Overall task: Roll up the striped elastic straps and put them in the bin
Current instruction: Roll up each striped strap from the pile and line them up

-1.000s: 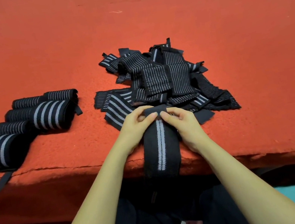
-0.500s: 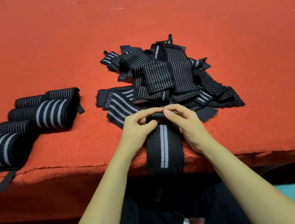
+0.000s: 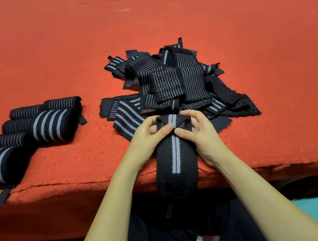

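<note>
Left hand [image 3: 150, 136] and right hand [image 3: 197, 129] pinch strap [image 3: 175, 155] roll start; elastic probably springs loose if thumbs slip

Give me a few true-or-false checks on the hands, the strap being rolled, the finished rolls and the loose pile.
1. The left hand and right hand both pinch the strap. True.
2. The strap lies wholly on the table. False: its near end hangs over the edge.
3. The rolled straps lie left of the loose pile. True.
4. A bin stands beside the pile. False: no bin is in view.
</note>
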`<action>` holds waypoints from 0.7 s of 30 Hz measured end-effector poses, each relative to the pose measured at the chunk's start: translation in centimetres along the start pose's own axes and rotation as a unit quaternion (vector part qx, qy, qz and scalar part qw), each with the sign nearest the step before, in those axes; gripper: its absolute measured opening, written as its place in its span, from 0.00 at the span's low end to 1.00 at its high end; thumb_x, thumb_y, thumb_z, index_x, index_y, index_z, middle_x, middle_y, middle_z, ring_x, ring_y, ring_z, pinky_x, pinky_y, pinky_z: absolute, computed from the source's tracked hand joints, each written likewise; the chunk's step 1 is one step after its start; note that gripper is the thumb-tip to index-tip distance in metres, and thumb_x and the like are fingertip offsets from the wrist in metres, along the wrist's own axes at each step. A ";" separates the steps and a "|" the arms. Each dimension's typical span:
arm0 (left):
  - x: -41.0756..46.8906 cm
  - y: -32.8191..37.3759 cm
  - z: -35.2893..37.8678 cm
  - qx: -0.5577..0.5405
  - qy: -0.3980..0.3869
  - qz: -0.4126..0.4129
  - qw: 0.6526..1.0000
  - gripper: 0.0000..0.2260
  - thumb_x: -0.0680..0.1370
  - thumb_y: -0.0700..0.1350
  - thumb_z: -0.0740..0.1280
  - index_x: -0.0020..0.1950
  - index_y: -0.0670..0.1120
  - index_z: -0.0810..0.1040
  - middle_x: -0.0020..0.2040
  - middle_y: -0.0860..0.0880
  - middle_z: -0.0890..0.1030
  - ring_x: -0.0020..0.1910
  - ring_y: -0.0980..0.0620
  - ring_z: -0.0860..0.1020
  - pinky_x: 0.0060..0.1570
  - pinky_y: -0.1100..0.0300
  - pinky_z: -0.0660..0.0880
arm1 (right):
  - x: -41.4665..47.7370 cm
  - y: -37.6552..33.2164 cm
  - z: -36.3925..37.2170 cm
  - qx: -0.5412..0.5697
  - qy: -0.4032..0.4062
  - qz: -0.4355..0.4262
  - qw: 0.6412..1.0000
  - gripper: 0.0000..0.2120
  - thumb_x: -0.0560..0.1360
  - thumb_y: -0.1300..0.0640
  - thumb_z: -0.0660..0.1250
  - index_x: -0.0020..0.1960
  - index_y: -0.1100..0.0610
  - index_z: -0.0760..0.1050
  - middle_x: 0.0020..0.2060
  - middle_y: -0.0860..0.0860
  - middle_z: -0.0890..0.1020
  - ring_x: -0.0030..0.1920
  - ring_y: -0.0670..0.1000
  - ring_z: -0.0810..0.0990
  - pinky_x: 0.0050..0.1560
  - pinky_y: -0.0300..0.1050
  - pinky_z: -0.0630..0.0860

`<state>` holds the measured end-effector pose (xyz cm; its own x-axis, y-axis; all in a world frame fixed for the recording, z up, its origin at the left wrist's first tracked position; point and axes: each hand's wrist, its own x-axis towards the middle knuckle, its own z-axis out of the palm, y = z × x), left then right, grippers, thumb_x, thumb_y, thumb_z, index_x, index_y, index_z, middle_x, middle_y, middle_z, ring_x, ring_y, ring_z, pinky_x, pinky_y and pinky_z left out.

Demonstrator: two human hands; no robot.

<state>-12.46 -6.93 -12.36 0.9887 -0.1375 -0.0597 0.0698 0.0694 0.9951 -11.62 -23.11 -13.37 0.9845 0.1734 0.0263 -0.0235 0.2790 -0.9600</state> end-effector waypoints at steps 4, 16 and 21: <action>-0.4 0.1 0.1 -0.022 0.047 0.040 0.998 0.11 0.75 0.39 0.70 0.56 0.44 0.73 0.46 0.44 0.84 0.45 0.49 0.83 0.46 0.56 0.79 | 0.0 -0.2 0.5 -0.031 -0.010 0.005 0.999 0.19 0.72 0.67 0.70 0.62 0.61 0.73 0.52 0.56 0.84 0.53 0.52 0.83 0.54 0.44 0.78; -0.1 0.0 -0.1 0.000 -0.012 0.050 0.999 0.17 0.72 0.44 0.74 0.59 0.46 0.74 0.46 0.38 0.83 0.44 0.44 0.80 0.51 0.46 0.77 | -0.1 0.0 0.2 -0.104 -0.012 -0.071 0.992 0.17 0.75 0.70 0.66 0.57 0.52 0.73 0.51 0.49 0.81 0.51 0.46 0.79 0.51 0.38 0.75; -0.4 -0.2 0.0 0.063 0.002 0.116 0.991 0.14 0.73 0.36 0.72 0.54 0.51 0.78 0.50 0.56 0.81 0.52 0.56 0.79 0.55 0.61 0.73 | 0.1 -0.1 0.5 -0.054 -0.003 -0.027 0.998 0.16 0.71 0.45 0.68 0.54 0.54 0.78 0.51 0.53 0.82 0.56 0.50 0.78 0.64 0.51 0.73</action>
<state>-12.92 -6.89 -12.49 0.9766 -0.1287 0.1721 -0.1767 -0.0246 0.9840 -11.58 -22.63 -13.10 0.9829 0.1665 0.0792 0.0478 0.1847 -0.9816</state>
